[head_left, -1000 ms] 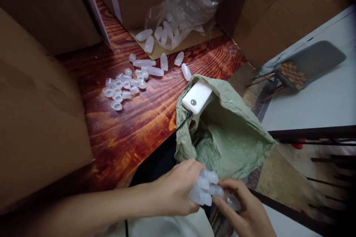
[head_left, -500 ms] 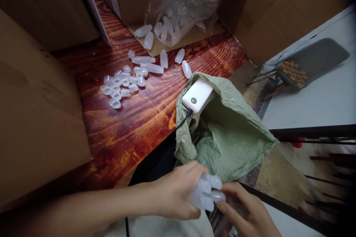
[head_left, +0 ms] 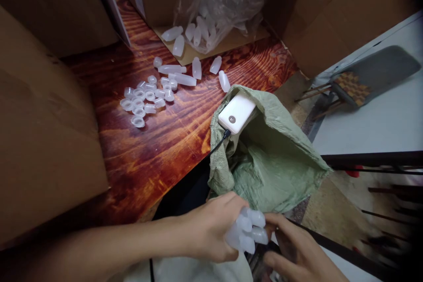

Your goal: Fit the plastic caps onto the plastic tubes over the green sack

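My left hand [head_left: 218,227] is wrapped around a bunch of small translucent plastic bottles [head_left: 248,231], whose rounded capped ends point right. Just right of those ends is my right hand [head_left: 294,249], thumb and forefinger apart with nothing visible between them; its other fingers are partly hidden. A small pale shape below its thumb is too unclear to name. On the wooden table lie several loose clear caps [head_left: 139,105] in a cluster. Uncapped bottles [head_left: 183,79] are scattered beside and behind them.
Behind the hands, a green woven sack [head_left: 280,154] gapes at the table edge, with a white power bank [head_left: 237,112] and cable on its rim. A clear plastic bag [head_left: 228,4] of bottles lies in a cardboard box. Another box [head_left: 49,132] stands left; a chair [head_left: 370,75] is right.
My right thumb and forefinger have come off the capped end of one bottle and spread apart, slightly to the right. My left hand keeps its hold on the bunch.
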`<state>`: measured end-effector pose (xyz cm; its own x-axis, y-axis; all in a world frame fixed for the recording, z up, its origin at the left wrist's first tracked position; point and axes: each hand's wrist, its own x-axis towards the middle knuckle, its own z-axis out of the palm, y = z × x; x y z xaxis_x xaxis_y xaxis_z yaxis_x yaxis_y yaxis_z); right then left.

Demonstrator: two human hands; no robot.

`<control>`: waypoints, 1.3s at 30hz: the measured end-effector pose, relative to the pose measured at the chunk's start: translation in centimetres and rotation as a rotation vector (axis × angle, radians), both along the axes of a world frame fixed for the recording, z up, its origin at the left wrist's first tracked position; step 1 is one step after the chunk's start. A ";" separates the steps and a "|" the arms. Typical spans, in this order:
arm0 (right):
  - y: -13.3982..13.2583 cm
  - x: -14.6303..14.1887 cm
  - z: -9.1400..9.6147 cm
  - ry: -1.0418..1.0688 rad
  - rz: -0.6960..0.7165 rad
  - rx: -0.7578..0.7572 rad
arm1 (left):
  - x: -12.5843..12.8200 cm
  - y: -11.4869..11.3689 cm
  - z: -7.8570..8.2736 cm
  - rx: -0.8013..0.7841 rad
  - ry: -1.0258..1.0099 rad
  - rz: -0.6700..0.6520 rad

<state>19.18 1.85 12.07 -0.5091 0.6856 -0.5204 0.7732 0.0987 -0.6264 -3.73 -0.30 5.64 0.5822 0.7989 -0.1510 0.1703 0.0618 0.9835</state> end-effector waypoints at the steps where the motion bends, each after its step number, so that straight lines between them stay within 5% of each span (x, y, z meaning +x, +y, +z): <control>1: 0.1 0.0 0.1 0.013 0.002 0.005 | 0.0 0.0 0.0 -0.005 0.003 0.002; 8: -0.1 0.5 -0.5 0.004 -0.020 0.149 | 0.0 0.0 0.1 0.015 -0.001 -0.005; 24: -1.0 0.7 -1.4 0.039 0.020 0.071 | 0.1 -0.3 -0.3 -0.002 0.004 0.035; 28: -1.7 0.5 -2.2 0.069 -0.087 0.051 | -0.1 0.2 0.1 0.011 -0.008 0.084; 39: -2.1 -1.6 -2.8 0.130 -0.101 0.302 | 0.2 -0.5 0.2 -0.020 0.008 0.102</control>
<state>17.60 -0.28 9.28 -0.4791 0.8492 -0.2220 0.7044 0.2211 -0.6744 -3.57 -0.84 5.80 0.4968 0.8508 -0.1713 0.1695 0.0984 0.9806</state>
